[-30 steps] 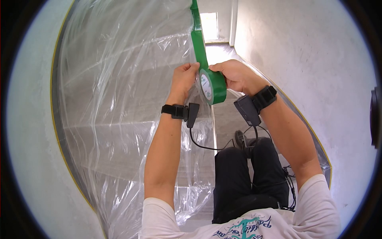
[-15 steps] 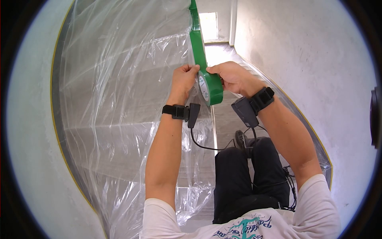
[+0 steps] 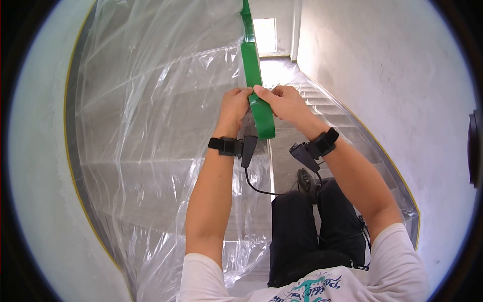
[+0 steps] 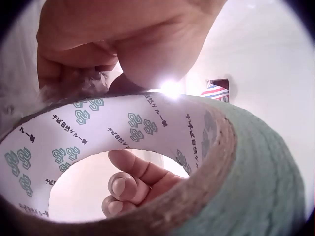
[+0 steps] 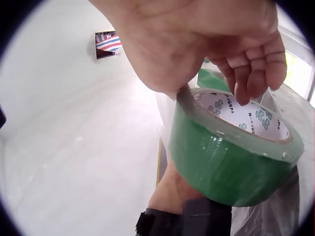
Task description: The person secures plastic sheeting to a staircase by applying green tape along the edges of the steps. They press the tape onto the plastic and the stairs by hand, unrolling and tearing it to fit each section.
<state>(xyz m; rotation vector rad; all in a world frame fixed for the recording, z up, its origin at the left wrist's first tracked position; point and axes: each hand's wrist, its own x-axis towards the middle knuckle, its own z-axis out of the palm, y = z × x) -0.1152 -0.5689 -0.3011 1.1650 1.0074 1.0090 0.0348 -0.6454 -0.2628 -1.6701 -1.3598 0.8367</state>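
Note:
A roll of green packing tape hangs edge-on from a green strip stuck along the border of a clear plastic sheet. My left hand pinches the sheet just left of the strip; crumpled film shows between its fingers in the left wrist view. My right hand holds the roll, thumb pressed at its top where the strip meets it, its other fingers curled. The white printed core faces up in the right wrist view, below those fingers. Both hands are nearly touching.
Steps run down to the right beside a pale wall. A bright window stands at the far end. Dark-trousered legs are below, with camera cables near them.
My right hand has moved left, up to my left hand, and its thumb now lies on the tape. The roll has turned from showing its core to edge-on.

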